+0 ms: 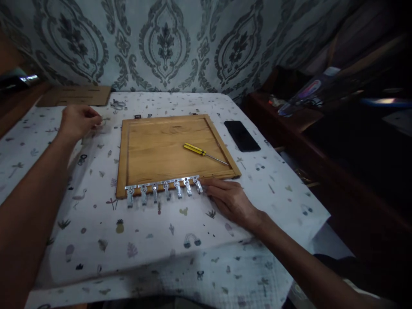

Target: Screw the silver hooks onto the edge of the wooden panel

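Note:
A wooden board (154, 150) with a raised frame lies flat on the table. Along its near edge runs a metal hook rail (166, 189) with several silver hooks hanging over the side. My right hand (230, 197) has its fingertips on the rail's right end, steadying it against the board; its thumb is hidden. A screwdriver (195, 149) with a yellow handle rests on the board, its shaft pointing right. My left hand (77, 122) hovers left of the board, fingers pinched together. Whatever is between those fingertips is too small to make out.
A black phone (242, 136) lies right of the board. At the back left sit a flat piece of cardboard (75, 95) and small metal pieces (118, 104). A patterned cloth (106, 231) covers the table. A clear bottle (305, 94) leans on dark furniture to the right.

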`<state>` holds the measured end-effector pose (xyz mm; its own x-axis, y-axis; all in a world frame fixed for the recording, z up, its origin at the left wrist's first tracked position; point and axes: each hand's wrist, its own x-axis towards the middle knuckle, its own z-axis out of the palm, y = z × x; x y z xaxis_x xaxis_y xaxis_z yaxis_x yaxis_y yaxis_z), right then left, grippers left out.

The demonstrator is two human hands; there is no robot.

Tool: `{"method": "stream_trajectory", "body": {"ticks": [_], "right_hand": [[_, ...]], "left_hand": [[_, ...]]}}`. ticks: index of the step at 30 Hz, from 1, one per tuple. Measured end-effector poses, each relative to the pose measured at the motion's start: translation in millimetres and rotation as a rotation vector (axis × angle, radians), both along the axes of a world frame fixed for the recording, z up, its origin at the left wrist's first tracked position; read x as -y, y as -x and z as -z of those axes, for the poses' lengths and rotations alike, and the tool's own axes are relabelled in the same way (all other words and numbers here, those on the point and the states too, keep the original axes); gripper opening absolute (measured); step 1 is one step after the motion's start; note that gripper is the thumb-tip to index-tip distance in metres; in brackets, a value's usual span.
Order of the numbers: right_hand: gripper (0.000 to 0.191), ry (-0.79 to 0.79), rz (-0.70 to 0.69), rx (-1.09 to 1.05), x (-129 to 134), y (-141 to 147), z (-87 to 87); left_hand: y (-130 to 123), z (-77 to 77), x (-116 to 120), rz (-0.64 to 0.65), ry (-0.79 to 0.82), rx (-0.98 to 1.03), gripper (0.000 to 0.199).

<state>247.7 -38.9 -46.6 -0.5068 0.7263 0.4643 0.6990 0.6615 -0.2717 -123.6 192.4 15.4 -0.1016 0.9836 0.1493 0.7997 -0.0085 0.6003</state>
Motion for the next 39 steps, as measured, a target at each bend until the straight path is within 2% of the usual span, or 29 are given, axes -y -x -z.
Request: {"method": "stream_trajectory", "body": {"ticks": [5,11,17,23,30,39], "right_hand": [[0.033,0.011,0.009,0.002,0.1,-1.3,1.7],[0.033,-0.006,-0.009,-0.005,-1.4,-2.3,4.5],[0.033,-0.019,-0.006,-0.011,-1.1,-2.4,5.4],[0.031,-0.012,-0.012,-0.027,0.1,-2.0,2.9],[0.032,-0.044,-0.011,-0.057,-1.0,-0.4,1.6],[0.032,-0.036,0.006,-0.049,-0.7,-1.3,5.6]], "left_hand": [[-29.9,-13.4,9.9,0.194,0.029,0.176,0.018],[-75.9,-20.5,27.9,0.453,0.078,0.281,0.009],[-111.0,-18.4,57.6,0.736,0.210,0.321,0.016],[-142.5,-6.7,81.9,0.975,0.336,0.252,0.021],[-170.0,3.9,89.6,1.097,0.427,0.174,0.021],[-184.5,4.5,93.2,1.204,0.463,0.038,0.009]]}}
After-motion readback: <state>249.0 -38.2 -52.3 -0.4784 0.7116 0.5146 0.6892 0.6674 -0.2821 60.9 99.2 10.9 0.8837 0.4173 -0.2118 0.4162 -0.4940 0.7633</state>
